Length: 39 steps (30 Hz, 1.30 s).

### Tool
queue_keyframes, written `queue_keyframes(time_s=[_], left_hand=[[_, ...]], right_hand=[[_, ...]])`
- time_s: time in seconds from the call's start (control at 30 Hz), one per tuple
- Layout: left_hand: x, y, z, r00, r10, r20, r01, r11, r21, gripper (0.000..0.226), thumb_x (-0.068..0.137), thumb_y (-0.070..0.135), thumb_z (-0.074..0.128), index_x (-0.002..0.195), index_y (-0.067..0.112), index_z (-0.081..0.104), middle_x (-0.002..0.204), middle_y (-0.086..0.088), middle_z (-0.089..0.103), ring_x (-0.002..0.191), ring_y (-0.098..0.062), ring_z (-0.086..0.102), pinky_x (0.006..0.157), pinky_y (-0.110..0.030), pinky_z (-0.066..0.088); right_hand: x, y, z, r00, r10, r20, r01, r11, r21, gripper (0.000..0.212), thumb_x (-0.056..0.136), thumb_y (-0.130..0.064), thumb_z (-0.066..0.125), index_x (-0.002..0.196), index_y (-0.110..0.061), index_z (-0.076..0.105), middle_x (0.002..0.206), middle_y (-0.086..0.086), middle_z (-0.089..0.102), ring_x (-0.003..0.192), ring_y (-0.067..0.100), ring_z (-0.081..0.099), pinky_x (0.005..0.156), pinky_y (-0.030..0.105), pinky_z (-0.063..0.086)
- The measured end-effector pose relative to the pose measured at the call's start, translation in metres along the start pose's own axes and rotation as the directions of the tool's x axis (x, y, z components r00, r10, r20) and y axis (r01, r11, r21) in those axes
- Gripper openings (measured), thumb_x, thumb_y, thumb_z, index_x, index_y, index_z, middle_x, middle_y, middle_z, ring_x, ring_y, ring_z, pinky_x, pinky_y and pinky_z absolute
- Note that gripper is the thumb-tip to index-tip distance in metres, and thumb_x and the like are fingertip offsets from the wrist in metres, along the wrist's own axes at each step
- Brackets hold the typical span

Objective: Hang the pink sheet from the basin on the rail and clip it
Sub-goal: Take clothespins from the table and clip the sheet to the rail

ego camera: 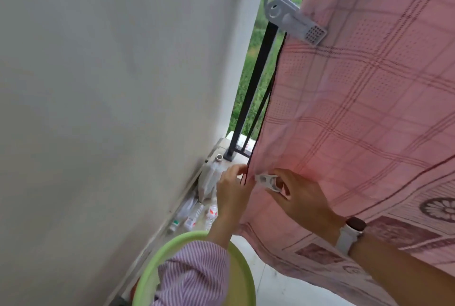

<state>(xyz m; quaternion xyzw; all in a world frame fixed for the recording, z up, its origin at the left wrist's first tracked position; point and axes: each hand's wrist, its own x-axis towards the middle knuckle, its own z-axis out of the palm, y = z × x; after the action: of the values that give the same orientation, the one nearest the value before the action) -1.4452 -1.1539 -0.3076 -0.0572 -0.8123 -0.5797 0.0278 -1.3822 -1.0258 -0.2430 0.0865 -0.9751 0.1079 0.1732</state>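
The right hand pinches a small white plastic clip, its jaws pointing left at the dark-piped edge of the pink sheet. The left hand closes its fingertips on that edge. The checked, dotted cloth hangs lengthwise down the black railing, held above by a large grey clip; the green round basin sits below.

The pink sheet runs off the top, right and bottom edges, and it hides most of the black railing. The green basin is cut by the bottom edge and partly covered by a striped sleeve. Small bottles by the wall are too blurred to read.
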Motion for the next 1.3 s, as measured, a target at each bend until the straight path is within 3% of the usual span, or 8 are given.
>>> queue_keyframes(time_s=[0.13, 0.3, 0.5, 0.67, 0.77, 1.0, 1.13, 1.3], left_hand=[[0.007, -0.016, 0.004, 0.997, 0.081, 0.005, -0.081, 0.997, 0.015, 0.01, 0.076, 0.016, 0.07, 0.075, 0.007, 0.066, 0.074, -0.007, 0.067, 0.071, -0.024, 0.058, 0.065, -0.033, 0.043], [0.011, -0.024, -0.013, 0.99, 0.123, 0.064, -0.115, 0.987, -0.108, 0.051, 0.073, 0.054, 0.049, 0.08, 0.007, 0.067, 0.083, -0.006, 0.068, 0.076, -0.017, 0.058, 0.068, -0.031, 0.045], [0.038, -0.024, -0.015, 0.94, 0.145, 0.308, -0.079, 0.973, -0.216, 0.02, 0.085, 0.014, 0.059, 0.102, 0.004, 0.061, 0.126, -0.005, 0.057, 0.102, -0.034, 0.056, 0.085, -0.045, 0.046], [0.044, -0.007, -0.012, 0.894, 0.151, 0.422, 0.019, 0.928, -0.373, 0.022, 0.072, 0.041, 0.06, 0.09, 0.029, 0.062, 0.09, 0.007, 0.067, 0.087, -0.009, 0.061, 0.08, -0.015, 0.045], [0.047, -0.008, -0.012, 0.917, 0.129, 0.377, 0.047, 0.904, -0.424, 0.017, 0.065, 0.045, 0.06, 0.074, 0.031, 0.064, 0.079, 0.006, 0.069, 0.082, -0.013, 0.064, 0.079, -0.034, 0.051], [0.043, -0.012, -0.014, 0.983, -0.005, 0.182, 0.099, 0.853, -0.512, 0.017, 0.058, 0.031, 0.074, 0.069, 0.031, 0.061, 0.06, 0.011, 0.063, 0.059, -0.002, 0.057, 0.059, -0.015, 0.048], [0.041, -0.016, -0.017, 0.975, -0.023, 0.221, 0.14, 0.839, -0.526, 0.027, 0.071, 0.005, 0.073, 0.07, 0.03, 0.064, 0.057, 0.013, 0.066, 0.056, 0.004, 0.058, 0.055, -0.009, 0.046], [0.04, -0.023, -0.019, 0.963, 0.012, 0.27, 0.108, 0.899, -0.424, 0.009, 0.082, 0.009, 0.061, 0.081, 0.017, 0.065, 0.066, 0.011, 0.063, 0.06, 0.003, 0.055, 0.052, -0.008, 0.041]], right_hand=[[0.005, -0.002, 0.002, 0.997, -0.066, -0.029, 0.063, 0.993, -0.096, 0.038, 0.064, -0.02, 0.081, 0.095, -0.01, 0.062, 0.076, 0.002, 0.068, 0.06, 0.016, 0.062, 0.05, 0.023, 0.05], [0.01, -0.007, -0.01, 0.98, -0.2, -0.023, 0.193, 0.964, -0.184, 0.03, 0.076, -0.031, 0.07, 0.095, -0.008, 0.063, 0.077, 0.003, 0.068, 0.065, 0.019, 0.062, 0.057, 0.025, 0.052], [0.026, -0.011, -0.019, 0.922, -0.381, -0.071, 0.343, 0.887, -0.311, 0.027, 0.083, -0.032, 0.062, 0.099, -0.012, 0.054, 0.089, 0.005, 0.068, 0.087, 0.019, 0.052, 0.079, 0.032, 0.043], [0.027, -0.004, -0.021, 0.889, -0.454, -0.057, 0.399, 0.83, -0.389, 0.026, 0.086, -0.033, 0.058, 0.101, -0.012, 0.054, 0.097, 0.008, 0.069, 0.1, 0.022, 0.053, 0.094, 0.04, 0.04], [0.023, 0.0, -0.023, 0.897, -0.439, -0.051, 0.385, 0.832, -0.4, 0.026, 0.086, -0.033, 0.058, 0.101, -0.013, 0.053, 0.1, 0.008, 0.068, 0.104, 0.021, 0.052, 0.098, 0.041, 0.038], [0.022, -0.006, -0.032, 0.912, -0.409, -0.029, 0.366, 0.844, -0.392, 0.025, 0.089, -0.033, 0.053, 0.103, -0.012, 0.051, 0.096, 0.008, 0.068, 0.096, 0.019, 0.052, 0.086, 0.036, 0.042], [0.031, -0.022, -0.038, 0.909, -0.416, 0.028, 0.4, 0.853, -0.335, 0.027, 0.089, -0.034, 0.054, 0.103, -0.011, 0.051, 0.096, 0.007, 0.067, 0.089, 0.019, 0.055, 0.079, 0.03, 0.043], [0.06, -0.047, -0.043, 0.889, -0.43, 0.16, 0.457, 0.857, -0.236, 0.027, 0.086, -0.033, 0.058, 0.097, -0.008, 0.058, 0.091, 0.008, 0.067, 0.082, 0.023, 0.063, 0.071, 0.033, 0.054]])
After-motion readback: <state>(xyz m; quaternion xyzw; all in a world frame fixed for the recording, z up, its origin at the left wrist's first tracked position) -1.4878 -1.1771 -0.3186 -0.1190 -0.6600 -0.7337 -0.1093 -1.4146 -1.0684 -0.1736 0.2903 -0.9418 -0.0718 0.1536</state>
